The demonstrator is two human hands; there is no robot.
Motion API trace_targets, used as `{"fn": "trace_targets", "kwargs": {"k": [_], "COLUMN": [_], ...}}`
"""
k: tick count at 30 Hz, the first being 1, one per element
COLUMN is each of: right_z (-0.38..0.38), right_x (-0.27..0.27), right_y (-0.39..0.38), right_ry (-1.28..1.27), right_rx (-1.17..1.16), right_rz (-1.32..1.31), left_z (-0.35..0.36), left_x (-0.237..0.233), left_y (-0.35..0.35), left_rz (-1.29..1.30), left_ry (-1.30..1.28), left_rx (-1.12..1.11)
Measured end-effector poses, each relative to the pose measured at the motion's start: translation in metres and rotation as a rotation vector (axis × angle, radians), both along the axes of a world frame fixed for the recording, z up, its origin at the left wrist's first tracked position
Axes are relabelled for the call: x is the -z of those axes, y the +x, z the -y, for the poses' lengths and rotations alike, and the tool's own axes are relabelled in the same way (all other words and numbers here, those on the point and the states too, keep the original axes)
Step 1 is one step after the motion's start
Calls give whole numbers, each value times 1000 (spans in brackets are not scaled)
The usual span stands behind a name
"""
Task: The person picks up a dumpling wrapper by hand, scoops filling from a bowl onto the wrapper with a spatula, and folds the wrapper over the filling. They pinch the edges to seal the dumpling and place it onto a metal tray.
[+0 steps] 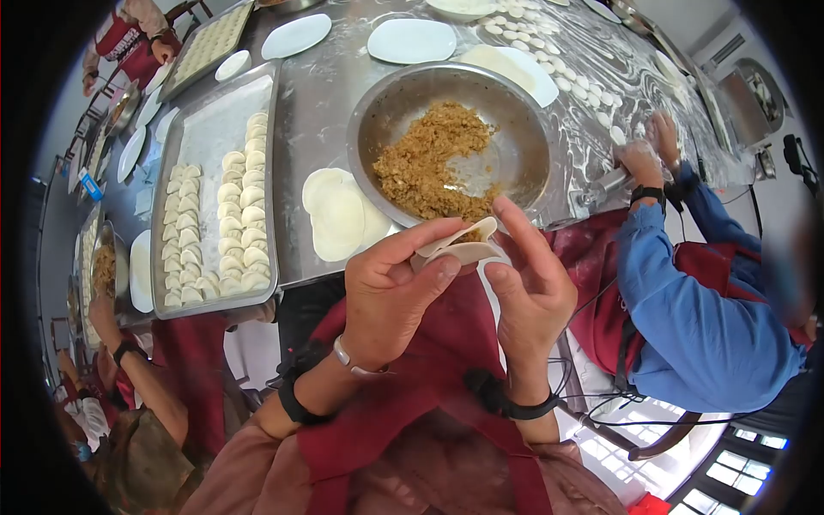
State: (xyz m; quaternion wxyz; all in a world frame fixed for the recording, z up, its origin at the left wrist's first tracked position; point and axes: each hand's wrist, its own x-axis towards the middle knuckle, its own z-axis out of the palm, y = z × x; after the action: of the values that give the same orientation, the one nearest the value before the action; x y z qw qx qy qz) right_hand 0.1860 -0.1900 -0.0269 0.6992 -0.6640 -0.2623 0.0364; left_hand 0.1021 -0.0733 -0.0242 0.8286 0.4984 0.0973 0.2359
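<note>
A half-folded dumpling is held up in front of me, its round wrapper bent around brown filling and gaping at the top. My left hand pinches its left side between thumb and forefinger. On the other side, my right hand has its thumb at the wrapper's lower edge; the forefinger is raised, and the other fingers are partly hidden. Just beyond both hands is a steel bowl of minced filling. Flat wrappers lie overlapping left of the bowl.
A metal tray with rows of folded dumplings stands at left. White plates and floured dough pieces lie across the table. At right, a co-worker in blue sleeves works with a rolling pin. Other people stand at left.
</note>
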Motion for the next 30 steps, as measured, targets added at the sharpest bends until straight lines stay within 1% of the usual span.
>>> {"fn": "trace_targets", "kwargs": {"k": [2,6,8,12,14,17,21,23,24,26,27,29,30], "right_z": [-3,-3,-3,-1,1,1,4,6,8,12,13,14,12], "right_x": [1,5,5,8,11,8,7,7,7,8,6,-1,-3], "right_y": [-1,-3,-3,-1,2,2,9,14,16,20,19,17,16], "right_ry": [146,221,196,152,78,62,38,-32,-31,-135,-132,-153,-151], "right_rx": [-63,-117,-90,-36,18,42,22,-12,-14,-49,-52,-67,-68], "right_rz": [-135,-190,-142,-58,107,102,174,338,337,423,423,260,259], "left_z": [0,2,4,5,6,6,4,2,0,-5,-7,-9,-9], "left_x": [-2,-1,-1,-5,-4,-8,-8,-6,-6,-6,-7,-8,-8], "left_y": [-1,-1,0,2,3,3,4,6,5,4,2,0,0], "left_rz": [-12,-54,-57,-82,-62,-66,-75,-62,-63,-88,-90,-128,-130], "left_ry": [-33,-32,-83,-53,-1,74,122,194,195,280,282,205,206], "left_rx": [30,50,38,23,12,31,71,86,84,122,118,161,159]}}
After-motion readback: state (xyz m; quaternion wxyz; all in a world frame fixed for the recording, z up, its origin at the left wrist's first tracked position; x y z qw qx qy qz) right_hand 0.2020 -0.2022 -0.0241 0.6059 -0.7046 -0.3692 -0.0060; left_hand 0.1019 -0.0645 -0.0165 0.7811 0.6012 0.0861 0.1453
